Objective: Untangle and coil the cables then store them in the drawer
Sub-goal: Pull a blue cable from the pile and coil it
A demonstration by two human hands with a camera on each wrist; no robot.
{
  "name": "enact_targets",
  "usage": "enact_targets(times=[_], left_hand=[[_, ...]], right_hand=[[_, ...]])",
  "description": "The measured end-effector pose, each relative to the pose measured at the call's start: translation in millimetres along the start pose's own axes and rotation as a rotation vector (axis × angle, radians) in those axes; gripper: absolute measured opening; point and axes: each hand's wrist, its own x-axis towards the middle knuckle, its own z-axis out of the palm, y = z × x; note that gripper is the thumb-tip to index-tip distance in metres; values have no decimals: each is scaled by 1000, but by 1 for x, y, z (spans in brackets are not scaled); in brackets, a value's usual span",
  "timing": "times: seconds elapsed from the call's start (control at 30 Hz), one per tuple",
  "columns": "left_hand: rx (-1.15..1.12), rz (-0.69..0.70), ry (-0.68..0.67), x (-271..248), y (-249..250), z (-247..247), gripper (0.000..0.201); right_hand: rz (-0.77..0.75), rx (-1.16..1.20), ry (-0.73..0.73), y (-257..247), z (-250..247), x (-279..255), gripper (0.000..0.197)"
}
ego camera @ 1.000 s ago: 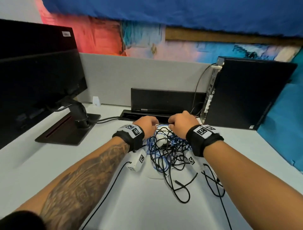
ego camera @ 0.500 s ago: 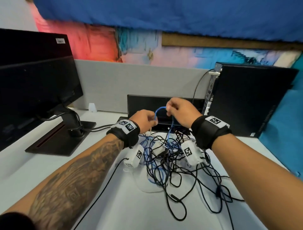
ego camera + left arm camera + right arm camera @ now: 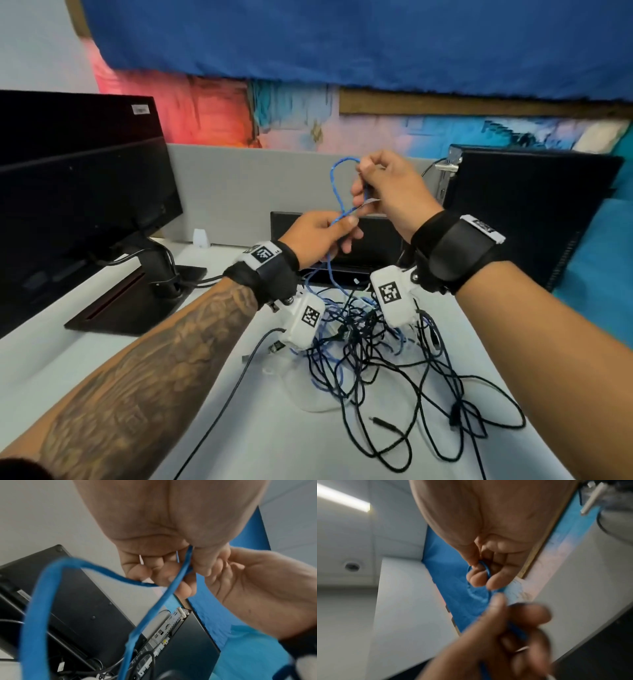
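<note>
Both hands are raised over the desk (image 3: 171,394). The left hand (image 3: 315,236) pinches the thin blue cable (image 3: 334,185), and the right hand (image 3: 390,192) grips its rounded loop above the heap of black cables (image 3: 394,370).

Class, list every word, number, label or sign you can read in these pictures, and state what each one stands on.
No text can be read in any view.
White sticker on the monitor: too blurred to read.
Label on the monitor's back: print too small.
Square black-and-white code markers on the wrist bands and wrist cameras: patterns, no letters.
</note>
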Motion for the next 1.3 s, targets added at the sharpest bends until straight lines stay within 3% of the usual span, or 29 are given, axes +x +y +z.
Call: enact_targets(times=[0.1, 0.13, 0.17, 0.23, 0.33, 0.53, 0.63, 0.67, 0.7, 0.77, 0.83, 0.93, 1.0, 1.17, 1.3], left_hand=[[-28, -23, 74, 2, 0, -3, 40], [-78, -30, 123, 4, 1, -3, 42], [-138, -33, 173, 7, 3, -4, 42], [-261, -28, 260, 15, 13, -8, 42], [-387, -3, 262, 22, 32, -13, 40], [-241, 49, 282, 16, 45, -16, 39], [-91, -2, 271, 4, 32, -13, 104], [-113, -25, 223, 0, 23, -9, 110], [-140, -52, 154, -4, 14, -3, 103], [-114, -145, -43, -14, -5, 12, 61], [-56, -169, -152, -20, -19, 24, 22], [-243, -216, -74, -20, -24, 30, 30], [-354, -242, 27, -10, -25, 25, 31], [-538, -209, 217, 7, -19, 1, 32], [-683, -145, 227, 19, -6, -26, 31]], right_hand=[[-40, -77, 94, 12, -1, -8, 2], [-4, -103, 95, 18, 1, -12, 15], [65, -114, 36, 24, 5, -17, 27], [188, -209, -201, 38, 13, -32, 32], [108, -575, -482, 66, 20, -47, 22], [103, -601, -399, 68, 15, -39, 30], [185, -342, -247, 55, 6, -26, 33], [198, -262, -207, 51, 4, -22, 33], [199, -201, -175, 47, 3, -17, 33], [185, -105, -118, 39, 2, -9, 33], [175, -7, -52, 29, 1, -4, 29], [172, -16, -62, 26, 0, -9, 22], [181, -158, -144, 40, 1, -19, 33], [211, -776, -480, 109, 0, -57, 67], [326, -941, -559, 130, -13, -71, 54]])
